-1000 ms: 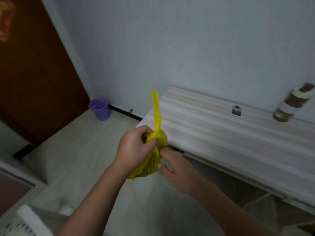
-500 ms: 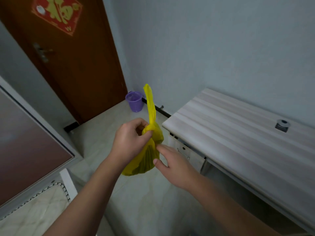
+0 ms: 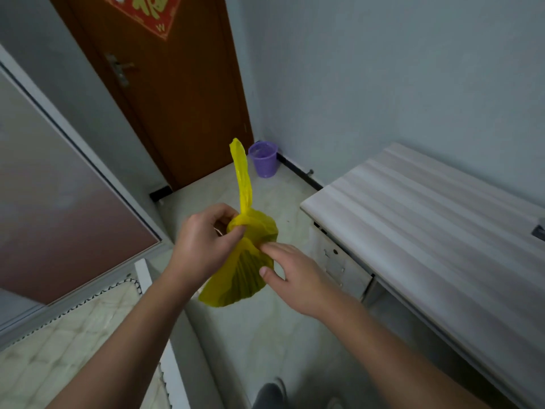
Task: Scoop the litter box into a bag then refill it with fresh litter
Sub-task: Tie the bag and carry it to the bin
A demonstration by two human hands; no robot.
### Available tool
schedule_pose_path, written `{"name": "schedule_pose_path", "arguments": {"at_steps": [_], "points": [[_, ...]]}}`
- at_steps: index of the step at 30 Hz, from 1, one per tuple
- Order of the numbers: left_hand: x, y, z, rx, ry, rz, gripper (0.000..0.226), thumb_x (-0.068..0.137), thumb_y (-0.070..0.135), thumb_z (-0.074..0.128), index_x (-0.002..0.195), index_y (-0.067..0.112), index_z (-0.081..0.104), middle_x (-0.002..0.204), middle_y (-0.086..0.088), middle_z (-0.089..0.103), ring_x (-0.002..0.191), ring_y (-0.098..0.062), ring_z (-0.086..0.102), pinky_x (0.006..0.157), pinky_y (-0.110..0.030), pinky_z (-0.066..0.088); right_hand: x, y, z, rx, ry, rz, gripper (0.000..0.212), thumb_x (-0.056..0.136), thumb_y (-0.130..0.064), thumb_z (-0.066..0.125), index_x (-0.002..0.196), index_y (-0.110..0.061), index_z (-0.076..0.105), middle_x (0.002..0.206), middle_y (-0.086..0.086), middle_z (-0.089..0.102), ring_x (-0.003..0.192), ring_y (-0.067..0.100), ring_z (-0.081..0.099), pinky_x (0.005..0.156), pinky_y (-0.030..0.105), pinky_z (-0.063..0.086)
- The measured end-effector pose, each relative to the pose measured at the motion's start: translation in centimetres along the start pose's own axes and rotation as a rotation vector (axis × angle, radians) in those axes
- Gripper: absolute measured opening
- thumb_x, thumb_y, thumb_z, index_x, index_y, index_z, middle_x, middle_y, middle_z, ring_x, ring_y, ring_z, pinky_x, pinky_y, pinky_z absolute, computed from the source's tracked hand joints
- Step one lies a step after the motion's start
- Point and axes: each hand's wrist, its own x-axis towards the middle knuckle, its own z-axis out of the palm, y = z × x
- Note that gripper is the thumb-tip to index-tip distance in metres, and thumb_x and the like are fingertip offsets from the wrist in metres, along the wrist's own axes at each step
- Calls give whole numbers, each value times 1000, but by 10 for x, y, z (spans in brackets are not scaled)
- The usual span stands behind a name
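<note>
Left hand (image 3: 203, 246) pinches yellow bag (image 3: 241, 273) at its gathered neck, one strip sticking upright; right hand (image 3: 295, 276) fingers straight, touching bag's side; purple bin (image 3: 264, 159) near brown door (image 3: 165, 93), striped desk (image 3: 442, 240) at right.

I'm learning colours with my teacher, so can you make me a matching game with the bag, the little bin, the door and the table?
Things:
1. bag
2. bin
3. door
4. table

Colours:
A. brown
B. pale wood stripes
C. yellow
D. purple

Pairs: 1-C, 2-D, 3-A, 4-B. The left hand pinches the bag's neck; the right hand touches its side.
</note>
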Motion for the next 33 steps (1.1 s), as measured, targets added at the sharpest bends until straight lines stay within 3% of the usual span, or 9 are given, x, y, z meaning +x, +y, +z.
{"name": "schedule_pose_path", "arguments": {"at_steps": [3,8,14,20,30,33], "points": [[4,-11,-5,21,17,-16,5,83,21,74,86,21,70,72,8,67,67,-6,61,61,-32,52,15,-3,9,14,-42,-15,48,98,-38,46,142,-23,43,141,-8,49,130,9,40,107,32,38],[21,-47,-12,8,71,-56,5,83,21,74,86,22,70,73,12,65,68,-5,61,61,-31,52,57,-7,25,-17,-126,-77,31,96,-40,45,124,-26,50,119,-11,56,114,8,47,92,33,46],[60,-116,-27,-46,126,-103,8,79,30,67,84,24,69,73,10,66,69,-6,61,63,-32,53,135,-13,57,-76,-179,-78,39,96,-39,46,132,-22,49,127,-9,55,119,10,46,96,31,44],[120,-179,-48,-80,130,-130,10,78,34,64,84,27,68,73,11,66,69,-6,61,62,-36,53,226,-24,86,-106,-186,-83,31,94,-36,49,121,-22,52,114,-11,57,110,10,50,91,35,46],[227,-247,-78,-81,162,-139,5,81,21,73,83,23,69,72,10,66,68,-6,61,63,-31,51,351,-25,100,-86,-173,-117,31,94,-35,50,123,-22,51,115,-10,55,111,9,49,89,33,47],[264,-266,-71,-60,163,-163,7,81,19,74,83,23,69,72,10,66,68,-6,61,63,-30,51,389,-7,103,-86,-190,-129,37,95,-35,51,128,-20,50,124,-8,55,118,9,47,94,32,46]]}}
